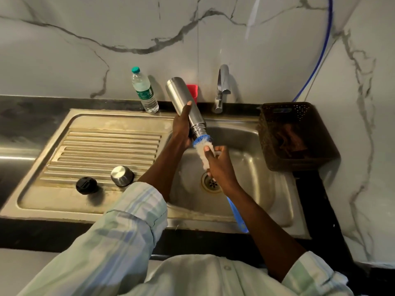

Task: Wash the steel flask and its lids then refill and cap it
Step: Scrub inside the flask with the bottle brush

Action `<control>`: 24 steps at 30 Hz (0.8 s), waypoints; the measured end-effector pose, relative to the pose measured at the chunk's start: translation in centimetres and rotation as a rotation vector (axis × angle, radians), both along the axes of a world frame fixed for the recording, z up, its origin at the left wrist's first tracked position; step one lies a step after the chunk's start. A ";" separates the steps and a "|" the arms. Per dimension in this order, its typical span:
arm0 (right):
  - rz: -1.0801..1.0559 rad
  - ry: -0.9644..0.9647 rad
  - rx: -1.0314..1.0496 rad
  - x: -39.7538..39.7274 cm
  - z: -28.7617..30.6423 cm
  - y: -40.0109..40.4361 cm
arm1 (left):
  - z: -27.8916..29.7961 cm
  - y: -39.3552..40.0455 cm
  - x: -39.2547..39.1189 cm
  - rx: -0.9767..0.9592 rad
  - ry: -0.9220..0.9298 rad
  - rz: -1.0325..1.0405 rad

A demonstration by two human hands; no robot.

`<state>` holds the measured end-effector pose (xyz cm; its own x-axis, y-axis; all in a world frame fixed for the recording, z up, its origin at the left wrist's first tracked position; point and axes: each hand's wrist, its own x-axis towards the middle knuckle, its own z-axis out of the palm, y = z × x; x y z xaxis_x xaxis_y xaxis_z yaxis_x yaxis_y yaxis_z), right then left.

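left hand (pixel 181 127) wrapped round the steel flask (pixel 184 104), gripping it low on the body near the threaded neck; flask held tilted above the sink basin (pixel 252 146), base up toward the wall, mouth pointing down and toward the person. right hand (pixel 218 165) closed round a bottle brush (pixel 203 146), fingers curled on the white bristles; blue-and-white bristle head sits right at the flask mouth, touching it, how far inside cannot be told. blue brush handle (pixel 237 214) runs down past the right wrist toward the sink's front edge. on the ribbed drainboard (pixel 106 146) left of the basin: steel cap (pixel 122 175) and black inner lid (pixel 86 185), just beside each other, apart from the flask. drain (pixel 211 183) partly hidden behind the right hand. plastic water bottle (pixel 145 91) with green cap stands upright at the back of the sink, left of the flask. red cup (pixel 193 90) behind the flask, partly hidden. tap (pixel 222 88) at back, no water seen running. dark perforated basket (pixel 295 135) on the counter right of the basin. rolled striped sleeves on both arms.
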<state>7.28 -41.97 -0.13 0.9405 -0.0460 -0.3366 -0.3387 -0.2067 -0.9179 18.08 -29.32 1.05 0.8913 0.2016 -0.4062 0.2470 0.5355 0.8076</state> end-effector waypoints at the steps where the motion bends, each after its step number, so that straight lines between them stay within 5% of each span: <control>1: 0.014 0.008 -0.051 -0.6 0.0 0.1 | -0.2 0.5 0.1 0.010 0.008 0.024; 6: 0.153 -0.093 -0.664 -5.0 -1.2 0.0 | -0.6 2.6 1.1 0.010 0.009 0.078; 20: -0.126 -0.016 -0.268 -1.2 -1.6 2.0 | -3.9 -1.7 -2.3 -0.058 -0.001 -0.225; 22: -0.080 -0.034 -0.391 -2.1 -1.2 2.3 | -3.5 -1.3 -1.9 -0.051 0.006 -0.174; 24: 0.005 -0.086 -0.734 -3.7 -1.5 2.6 | -3.0 -0.3 -1.2 -0.067 0.024 -0.119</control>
